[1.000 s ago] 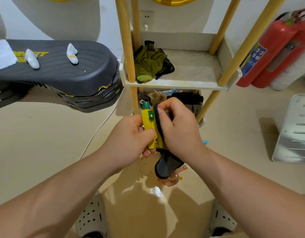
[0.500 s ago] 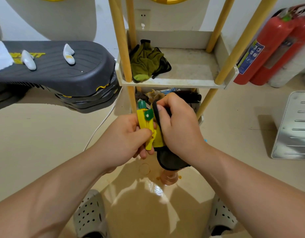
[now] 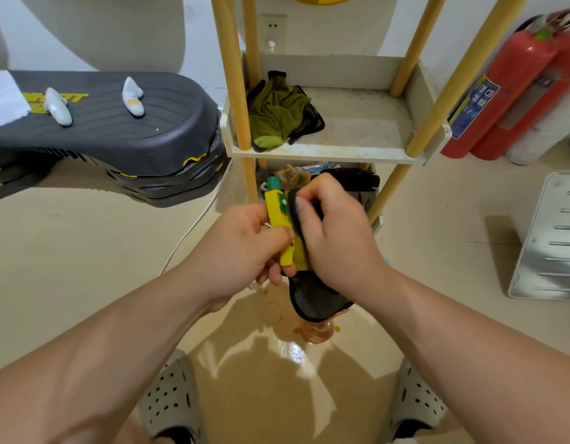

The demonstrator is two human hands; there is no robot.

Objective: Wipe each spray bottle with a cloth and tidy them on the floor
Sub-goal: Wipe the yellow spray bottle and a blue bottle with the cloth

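**Spray bottle (image 3: pixel 275 216) gripped by the left hand, cloth pressed to its right side**

The bottle was held in front of the person, over the floor (image 3: pixel 85 283) and between the two hands. In the picture its long axis ran from the green nozzle (image 3: pixel 273 183) at the top, through the yellow trigger head, down to the amber body (image 3: pixel 317 333) at the bottom. Whether the body touched the floor could not be told.

The left hand (image 3: pixel 239 248) had its fingers curled around the trigger head and neck from the left side, so it carried the bottle. The right hand (image 3: pixel 336 241) was closed on a dark cloth (image 3: pixel 312 299). It pressed the cloth against the right face of the head, thumb and fingertips up near the nozzle. The rest of the cloth hung down and hid most of the bottle's middle.

The head was likely the part being wiped, and the body below looked not yet covered. The cloth already lay along the bottle's length. The next stroke would probably run down that axis toward the amber body, led by the right hand, while the left hand kept the bottle from twisting.
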